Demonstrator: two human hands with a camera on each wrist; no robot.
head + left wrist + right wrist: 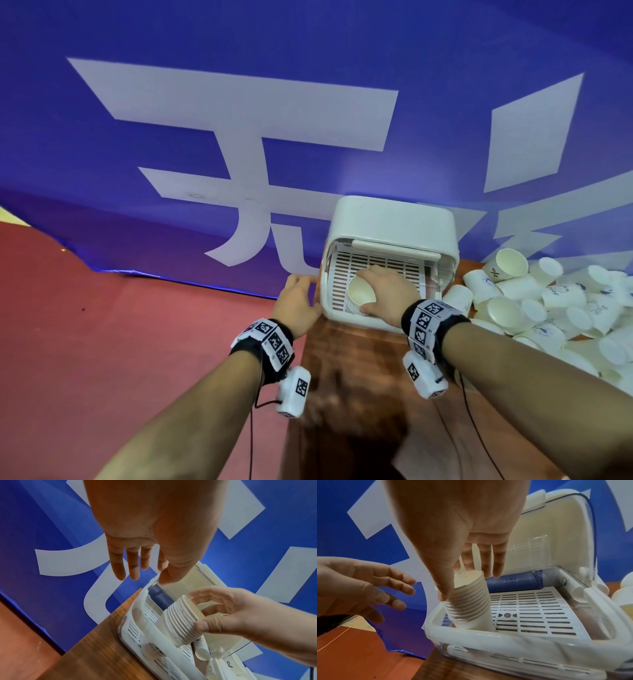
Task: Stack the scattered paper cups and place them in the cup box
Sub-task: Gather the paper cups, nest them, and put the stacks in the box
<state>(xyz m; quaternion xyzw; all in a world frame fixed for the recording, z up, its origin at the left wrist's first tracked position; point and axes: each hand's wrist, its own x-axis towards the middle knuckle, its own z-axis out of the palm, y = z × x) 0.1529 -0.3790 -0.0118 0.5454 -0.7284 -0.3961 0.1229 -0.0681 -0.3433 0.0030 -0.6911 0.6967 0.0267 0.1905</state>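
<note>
Fingers and thumb of the right hand (387, 294) curl round the top rims of a tall nested stack of white paper cups (469, 601), thumb on the near side and fingertips on the far side. The stack stands slightly tilted with its base on the slotted white tray floor, in the front left corner of the white plastic cup box (390, 226), whose curved clear lid is swung up and back. The box sits at the far end of a narrow brown wooden table (346, 363). The left hand (298, 301) hovers just beside the box's left wall, fingers straight and slightly spread, gripping nothing; from the left wrist view its thumb lies at the edge of the raised lid, though whether it touches is unclear. To the right of the box, a loose heap of white paper cups (548, 301) lies on the table, tumbled on their sides. Behind everything hangs a blue banner with large white characters (239, 137).
</note>
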